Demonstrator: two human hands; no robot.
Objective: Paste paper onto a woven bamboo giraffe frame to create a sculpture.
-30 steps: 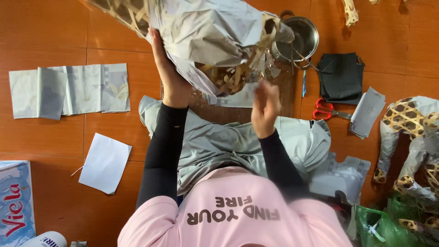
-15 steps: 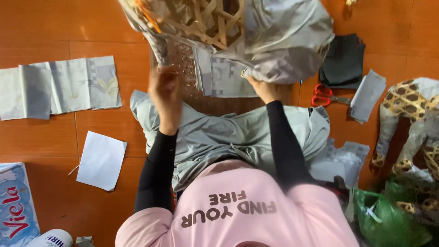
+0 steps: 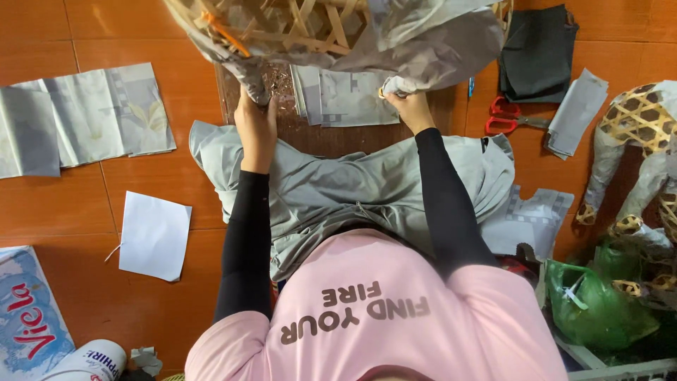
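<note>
A woven bamboo frame partly covered with grey paper fills the top of the view. My left hand grips its paper-covered lower left edge. My right hand pinches the grey paper at the frame's lower right edge. Both arms wear black sleeves and reach forward over my grey-trousered lap. Under the frame, grey paper sheets lie on a dark wooden board.
Grey paper sheets and a white sheet lie on the orange floor at left. Red-handled scissors, a dark cloth and folded paper lie at right. A paper-covered bamboo figure and a green bag are far right.
The bamboo frame has been lifted and turned, so its open weave now faces me. Both hands have shifted from its middle to its lower edges.
</note>
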